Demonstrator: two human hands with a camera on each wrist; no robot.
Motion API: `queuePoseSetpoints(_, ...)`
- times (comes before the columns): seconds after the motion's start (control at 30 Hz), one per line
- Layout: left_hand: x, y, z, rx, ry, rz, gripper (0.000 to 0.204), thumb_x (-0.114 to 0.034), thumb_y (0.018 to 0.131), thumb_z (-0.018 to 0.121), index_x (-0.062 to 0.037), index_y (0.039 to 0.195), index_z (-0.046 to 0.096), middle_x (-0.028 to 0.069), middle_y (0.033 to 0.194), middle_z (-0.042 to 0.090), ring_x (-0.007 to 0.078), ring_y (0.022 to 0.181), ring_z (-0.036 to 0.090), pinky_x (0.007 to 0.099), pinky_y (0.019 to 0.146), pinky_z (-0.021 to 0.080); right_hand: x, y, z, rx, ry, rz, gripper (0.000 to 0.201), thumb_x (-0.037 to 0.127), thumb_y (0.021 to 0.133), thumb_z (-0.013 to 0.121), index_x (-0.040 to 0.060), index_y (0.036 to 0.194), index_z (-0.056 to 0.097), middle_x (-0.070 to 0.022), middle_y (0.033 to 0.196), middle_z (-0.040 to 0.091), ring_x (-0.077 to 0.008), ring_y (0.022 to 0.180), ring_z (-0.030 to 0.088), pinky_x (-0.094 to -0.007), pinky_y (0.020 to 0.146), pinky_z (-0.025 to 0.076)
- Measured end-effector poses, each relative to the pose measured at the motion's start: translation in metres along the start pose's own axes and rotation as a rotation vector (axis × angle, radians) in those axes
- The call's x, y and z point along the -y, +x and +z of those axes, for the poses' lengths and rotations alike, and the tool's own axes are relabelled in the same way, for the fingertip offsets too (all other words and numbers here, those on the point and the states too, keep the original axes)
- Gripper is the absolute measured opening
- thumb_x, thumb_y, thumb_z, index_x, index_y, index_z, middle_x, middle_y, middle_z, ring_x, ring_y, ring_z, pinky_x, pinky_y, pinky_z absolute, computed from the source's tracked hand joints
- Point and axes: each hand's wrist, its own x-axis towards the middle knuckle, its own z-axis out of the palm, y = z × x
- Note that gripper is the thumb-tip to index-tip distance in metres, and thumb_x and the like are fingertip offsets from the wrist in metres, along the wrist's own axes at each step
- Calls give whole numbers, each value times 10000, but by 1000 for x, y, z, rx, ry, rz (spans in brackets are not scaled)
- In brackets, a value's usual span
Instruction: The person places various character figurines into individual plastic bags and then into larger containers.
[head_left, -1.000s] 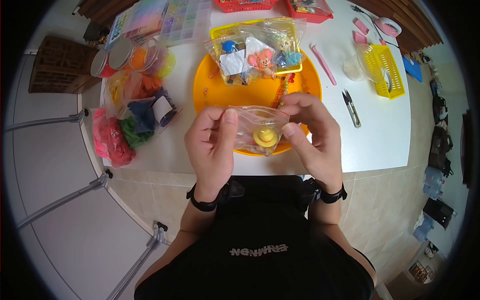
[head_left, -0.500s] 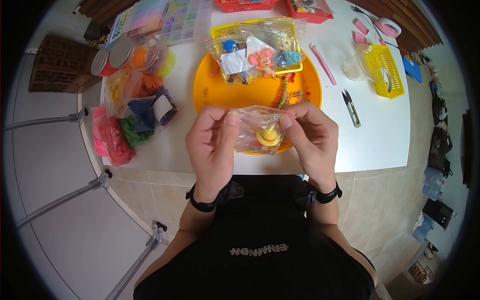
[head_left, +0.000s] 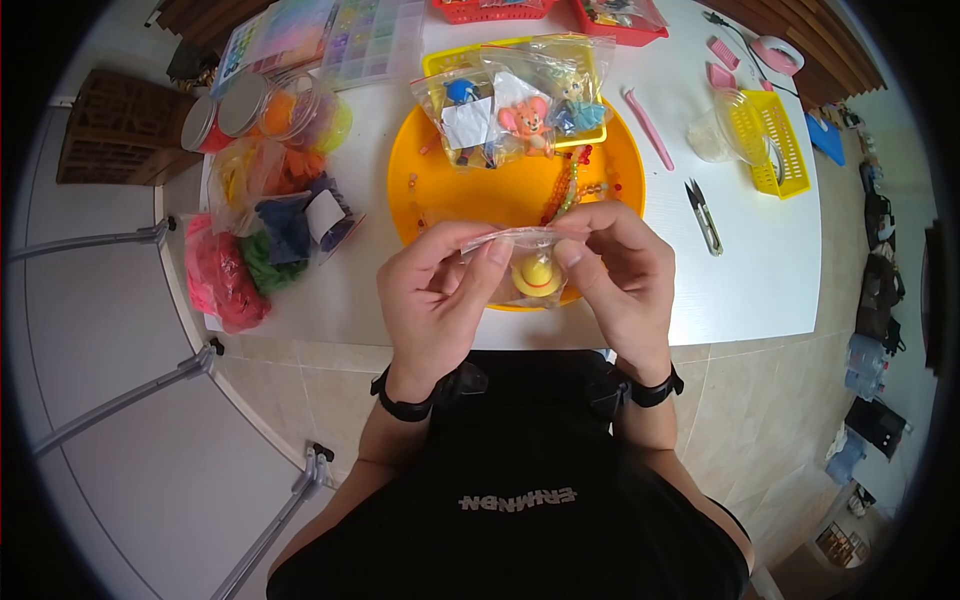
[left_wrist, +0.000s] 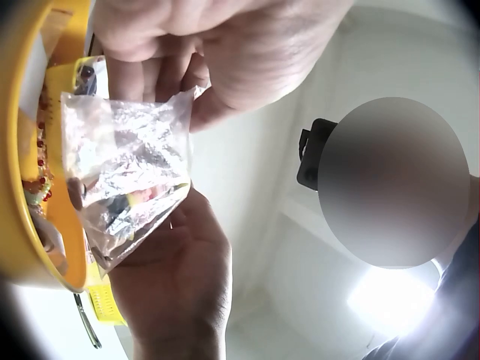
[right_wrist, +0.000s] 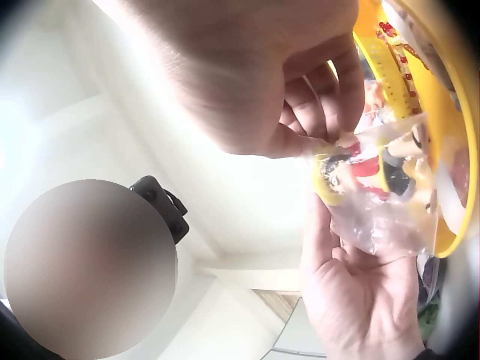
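Observation:
A small clear zip bag [left_wrist: 150,142] hangs by its top edge between both hands, above the near part of the orange tray [head_left: 420,190]. Through the plastic shows a figure with a yellow hat [head_left: 537,276]; the right wrist view also shows red and black parts in the bag [right_wrist: 375,176]. The left hand [head_left: 435,300] pinches the bag's top edge at the left, thumb towards the body. At the right the right hand [head_left: 630,290] pinches the same edge, its thumb close to the hat.
Bagged figures [head_left: 522,120] lie on a yellow basket at the tray's back, near bead strings [head_left: 568,190]. Left are jars [head_left: 243,108] and bags of coloured material [head_left: 228,280]. Right are snips [head_left: 703,217], a pink tool [head_left: 648,130] and another yellow basket [head_left: 780,145].
The left hand has moved right, closer to the right hand, along the bag's top edge. The right hand first shifted its hold to the top edge, and the bag's top has folded down.

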Motion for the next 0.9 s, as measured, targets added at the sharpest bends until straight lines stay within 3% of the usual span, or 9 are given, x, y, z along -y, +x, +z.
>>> queuePoseSetpoints(0.27,-1,-2,2,14,7,-17,145,-28,971,700,67,1080,696,56,952,728,30,798,638,166,653,494,0,1,-3,21,-92,-63,54,22,952,692,-17,983,672,-35,860,681,-81,752,623,-233,709,509)
queuePoseSetpoints(0.47,5,-2,3,-51,4,21,128,-36,968,709,70,1039,695,40,909,713,31,771,616,174,656,481,7,-2,1,0,65,119,52,28,971,679,-16,997,668,-17,865,677,-61,774,636,-205,692,499)
queuePoseSetpoints(0.63,9,-1,-3,-74,65,65,138,-72,988,693,66,996,686,18,847,682,25,739,573,171,656,454,2,0,-2,16,58,111,76,35,966,695,-15,1020,678,-8,893,687,-55,793,639,-203,700,511)
queuePoseSetpoints(0.9,6,-1,-9,-21,52,81,148,-86,1007,666,61,1023,676,51,932,705,41,783,612,187,677,481,2,1,-2,88,43,130,114,22,933,726,-10,1037,691,-11,907,699,-56,778,636,-206,704,518)
